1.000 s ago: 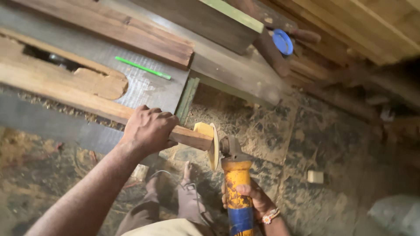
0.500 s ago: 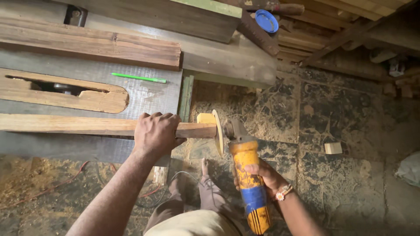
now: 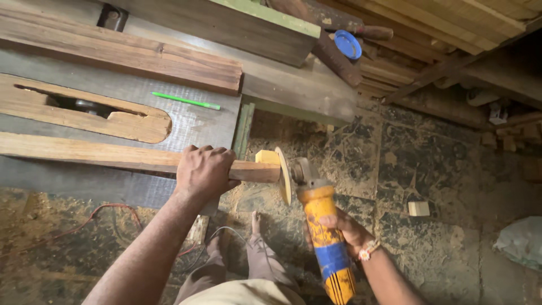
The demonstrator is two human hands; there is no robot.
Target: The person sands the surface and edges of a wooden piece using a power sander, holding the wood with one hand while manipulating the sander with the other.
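Observation:
A long wooden strip (image 3: 84, 153) lies across the grey metal table (image 3: 192, 121), its end sticking out past the table's right edge. My left hand (image 3: 204, 171) grips the strip near that end. My right hand (image 3: 344, 226) holds a yellow and blue angle grinder (image 3: 323, 226) by its body. The grinder's sanding disc (image 3: 283, 174) presses against the strip's cut end. A small yellow wood block (image 3: 266, 157) shows just behind the strip's tip.
On the table lie a green pen (image 3: 185, 100), a slotted wooden insert (image 3: 90, 116) and a thick plank (image 3: 124, 53). Timber is stacked at the back right with a blue lid (image 3: 347, 44). A small wood offcut (image 3: 418, 208) and cables lie on the sawdust-covered floor.
The view has shifted and steadied. The strip now lies more level across the table, my left hand stays on it, and the grinder disc remains at its end.

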